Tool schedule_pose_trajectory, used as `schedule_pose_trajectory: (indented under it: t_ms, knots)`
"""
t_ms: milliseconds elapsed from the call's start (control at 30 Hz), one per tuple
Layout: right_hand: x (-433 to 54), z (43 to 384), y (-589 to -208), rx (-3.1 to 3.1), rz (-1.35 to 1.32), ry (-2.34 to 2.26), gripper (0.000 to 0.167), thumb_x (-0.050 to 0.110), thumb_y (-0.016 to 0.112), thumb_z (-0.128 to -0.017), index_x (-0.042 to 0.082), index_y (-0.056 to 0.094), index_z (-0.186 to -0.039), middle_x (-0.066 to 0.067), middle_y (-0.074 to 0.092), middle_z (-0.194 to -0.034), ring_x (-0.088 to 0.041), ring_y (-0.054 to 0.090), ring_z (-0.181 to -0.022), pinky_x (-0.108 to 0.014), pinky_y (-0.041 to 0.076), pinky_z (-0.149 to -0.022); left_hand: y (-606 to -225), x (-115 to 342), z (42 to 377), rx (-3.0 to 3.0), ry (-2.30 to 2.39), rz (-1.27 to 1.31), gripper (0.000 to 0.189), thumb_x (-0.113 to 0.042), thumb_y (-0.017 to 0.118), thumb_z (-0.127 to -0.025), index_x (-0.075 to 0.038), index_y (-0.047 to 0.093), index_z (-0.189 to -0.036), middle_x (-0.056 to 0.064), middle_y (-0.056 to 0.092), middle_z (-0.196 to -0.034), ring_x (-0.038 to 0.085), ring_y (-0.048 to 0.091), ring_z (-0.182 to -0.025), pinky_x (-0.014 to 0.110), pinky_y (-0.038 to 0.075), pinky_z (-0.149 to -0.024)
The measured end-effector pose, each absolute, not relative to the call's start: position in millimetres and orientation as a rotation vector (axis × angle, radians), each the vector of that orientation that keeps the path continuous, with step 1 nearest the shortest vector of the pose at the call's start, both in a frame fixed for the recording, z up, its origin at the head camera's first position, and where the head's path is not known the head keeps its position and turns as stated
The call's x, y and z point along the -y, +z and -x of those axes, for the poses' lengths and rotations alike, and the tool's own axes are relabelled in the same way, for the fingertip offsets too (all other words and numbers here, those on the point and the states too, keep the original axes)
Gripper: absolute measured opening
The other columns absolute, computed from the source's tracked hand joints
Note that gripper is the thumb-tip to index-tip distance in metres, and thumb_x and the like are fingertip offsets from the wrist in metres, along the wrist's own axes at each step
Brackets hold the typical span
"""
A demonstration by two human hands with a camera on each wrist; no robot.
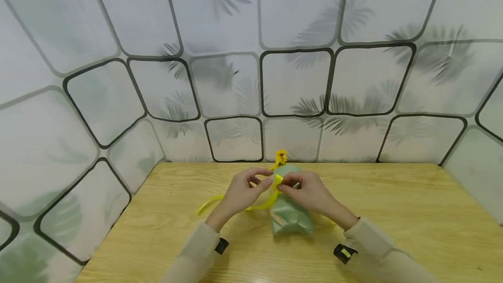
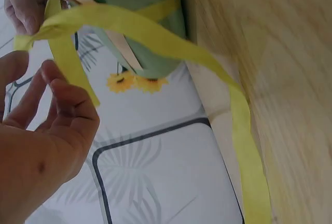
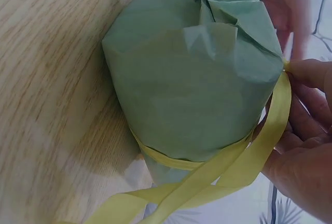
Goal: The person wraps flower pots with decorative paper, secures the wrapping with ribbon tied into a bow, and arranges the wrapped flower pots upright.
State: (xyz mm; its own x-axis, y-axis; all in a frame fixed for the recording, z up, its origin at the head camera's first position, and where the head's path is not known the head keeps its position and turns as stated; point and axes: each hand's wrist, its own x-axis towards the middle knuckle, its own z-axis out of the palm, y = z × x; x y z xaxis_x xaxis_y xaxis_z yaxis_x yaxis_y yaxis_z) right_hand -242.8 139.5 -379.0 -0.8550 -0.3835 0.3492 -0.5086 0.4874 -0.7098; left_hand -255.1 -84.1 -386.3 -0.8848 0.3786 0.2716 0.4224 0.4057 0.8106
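A bouquet wrapped in pale green paper (image 1: 291, 215) lies on the table, with small yellow flowers (image 1: 280, 157) showing at its far end. Yellow ribbon (image 2: 155, 37) runs around the wrap, and one long tail hangs loose to the left. My right hand (image 1: 308, 190) pinches the ribbon near the wrap's middle, between thumb and fingers. Close beside it, my left hand (image 1: 244, 189) has its thumb and index fingertip apart at the ribbon, bent loosely with nothing seen between them. In the right wrist view, folded green paper (image 3: 181, 79) covers the bouquet's lower end.
The wooden table (image 1: 173, 230) stretches to both sides of the bouquet. A patterned white curtain or sheet (image 1: 294, 82) stands along its back edge and sides. Black wrist cameras (image 1: 345, 253) sit under both sleeves.
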Motion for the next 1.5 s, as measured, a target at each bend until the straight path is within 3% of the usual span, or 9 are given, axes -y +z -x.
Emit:
schedule_pose_trajectory:
  t_ms: [267,533,867,1067,1200,1367,1500]
  knots:
    - [-138.2,244.3,-372.2,2.572,-0.759,1.267,0.005,0.016,0.073,-0.095,0.015,0.078,-0.092,0.003,0.076,-0.086,-0.004,0.067,-0.076,-0.023,0.055,-0.066,-383.1,94.2,258.8,2.642,-1.257,0.915,0.015,-0.02,0.069,-0.099,-0.016,0.078,-0.111,-0.001,0.077,-0.107,0.012,0.068,-0.087,0.023,0.056,-0.074]
    - [-146.5,239.9,-368.7,2.577,-0.679,1.191,0.005,0.014,0.072,-0.095,0.012,0.077,-0.094,-0.002,0.077,-0.09,-0.01,0.068,-0.076,-0.023,0.054,-0.065,-379.3,115.1,260.5,2.629,-1.184,0.746,0.011,-0.02,0.069,-0.099,-0.017,0.078,-0.105,-0.004,0.076,-0.096,0.01,0.065,-0.08,0.025,0.054,-0.073]
    - [-157.9,242.1,-374.4,2.576,-0.647,1.174,0.006,0.014,0.07,-0.097,0.012,0.074,-0.093,-0.001,0.074,-0.086,-0.004,0.062,-0.066,-0.023,0.051,-0.058,-374.9,144.1,260.7,2.687,-1.165,0.413,0.011,-0.023,0.068,-0.099,-0.02,0.077,-0.105,-0.003,0.074,-0.096,0.011,0.063,-0.079,0.03,0.053,-0.072]
    - [-159.9,242.5,-375.4,2.603,-0.627,1.255,0.007,0.014,0.068,-0.098,0.012,0.072,-0.093,0.001,0.069,-0.075,-0.009,0.061,-0.06,-0.024,0.05,-0.053,-373.1,158.6,262.4,2.657,-1.145,0.225,0.013,-0.022,0.067,-0.099,-0.016,0.077,-0.104,0.002,0.074,-0.096,0.017,0.066,-0.082,0.034,0.055,-0.074]
    - [-161.0,242.1,-376.2,2.595,-0.636,1.26,0.005,0.014,0.069,-0.098,0.011,0.072,-0.095,0.0,0.071,-0.078,-0.008,0.063,-0.061,-0.025,0.052,-0.053,-371.0,164.6,262.0,2.662,-1.119,0.167,0.016,-0.019,0.065,-0.098,-0.011,0.077,-0.104,0.006,0.075,-0.097,0.021,0.069,-0.085,0.038,0.058,-0.077]
    - [-161.1,241.6,-376.2,2.602,-0.651,1.251,0.006,0.014,0.068,-0.099,0.012,0.072,-0.096,-0.001,0.073,-0.082,-0.007,0.063,-0.062,-0.025,0.053,-0.054,-369.6,170.2,258.3,2.872,-1.038,0.26,0.016,-0.021,0.066,-0.099,-0.011,0.077,-0.104,0.007,0.075,-0.103,0.019,0.068,-0.087,0.037,0.057,-0.075]
    - [-161.0,241.3,-375.8,2.606,-0.657,1.248,0.006,0.014,0.067,-0.099,0.011,0.072,-0.097,-0.002,0.073,-0.084,-0.007,0.063,-0.061,-0.025,0.053,-0.054,-366.3,171.4,255.1,3.108,-1.071,0.627,0.015,-0.021,0.066,-0.1,-0.01,0.076,-0.103,0.003,0.073,-0.102,0.015,0.062,-0.083,0.032,0.052,-0.071]
